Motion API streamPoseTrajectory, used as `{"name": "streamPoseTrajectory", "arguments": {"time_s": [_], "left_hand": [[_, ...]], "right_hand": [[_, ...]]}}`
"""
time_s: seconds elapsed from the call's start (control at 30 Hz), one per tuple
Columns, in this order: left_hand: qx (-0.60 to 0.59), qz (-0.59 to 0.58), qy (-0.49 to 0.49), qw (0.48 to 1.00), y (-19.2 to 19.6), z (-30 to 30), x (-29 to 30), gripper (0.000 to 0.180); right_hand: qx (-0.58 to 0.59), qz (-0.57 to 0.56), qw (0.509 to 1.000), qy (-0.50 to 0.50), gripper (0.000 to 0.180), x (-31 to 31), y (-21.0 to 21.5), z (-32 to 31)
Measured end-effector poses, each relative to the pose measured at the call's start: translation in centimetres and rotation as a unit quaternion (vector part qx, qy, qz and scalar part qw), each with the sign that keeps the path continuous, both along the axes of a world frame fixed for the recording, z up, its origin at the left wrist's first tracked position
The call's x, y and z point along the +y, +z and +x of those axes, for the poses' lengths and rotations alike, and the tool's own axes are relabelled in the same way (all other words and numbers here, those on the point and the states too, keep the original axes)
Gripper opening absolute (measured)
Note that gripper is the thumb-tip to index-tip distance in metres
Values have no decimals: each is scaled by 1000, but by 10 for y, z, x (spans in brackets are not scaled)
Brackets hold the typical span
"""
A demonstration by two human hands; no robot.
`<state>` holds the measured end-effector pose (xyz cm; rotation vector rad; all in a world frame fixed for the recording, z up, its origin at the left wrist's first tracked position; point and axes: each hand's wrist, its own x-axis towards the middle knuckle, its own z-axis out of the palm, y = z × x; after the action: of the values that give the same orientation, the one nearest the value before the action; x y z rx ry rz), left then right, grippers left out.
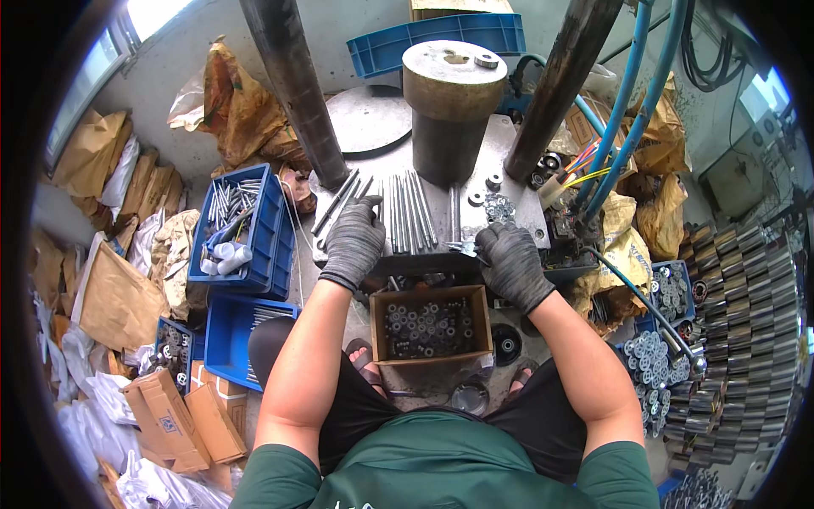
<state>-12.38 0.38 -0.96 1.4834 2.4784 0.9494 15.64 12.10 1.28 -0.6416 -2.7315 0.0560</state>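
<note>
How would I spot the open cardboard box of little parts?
Find the metal table where the left hand and right hand are. Below its near edge, roughly midway between them, sits an open cardboard box holding small round parts. Its brown sides set it apart from the blue bin to its left.

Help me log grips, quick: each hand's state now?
Left hand: among metal rods; whether holding one, cannot tell.
Right hand: curled at a shiny metal piece; grip cannot be told.

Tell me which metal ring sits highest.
The ring on top of the thick column; rings beyond the right hand lie lower, on the metal plate.
</note>
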Motion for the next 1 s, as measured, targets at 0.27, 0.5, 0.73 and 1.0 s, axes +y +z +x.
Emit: {"name": "streamPoseTrajectory", "arguments": {"time_s": [0.27,0.5,0.73,1.0], "left_hand": [[65,-22,36,997,10,1,-3,42],[59,-82,25,995,28,4,-2,52],[95,-113,43,988,45,15,-4,56],[41,-91,61,993,34,-4,0,55]], "right_hand": [[11,27,1000,6,22,1,-11,4],[155,-84,984,-36,18,4,-4,15],[209,-170,959,-83,34,2,-2,40],[270,-322,902,-96,56,-9,9,61]]}}
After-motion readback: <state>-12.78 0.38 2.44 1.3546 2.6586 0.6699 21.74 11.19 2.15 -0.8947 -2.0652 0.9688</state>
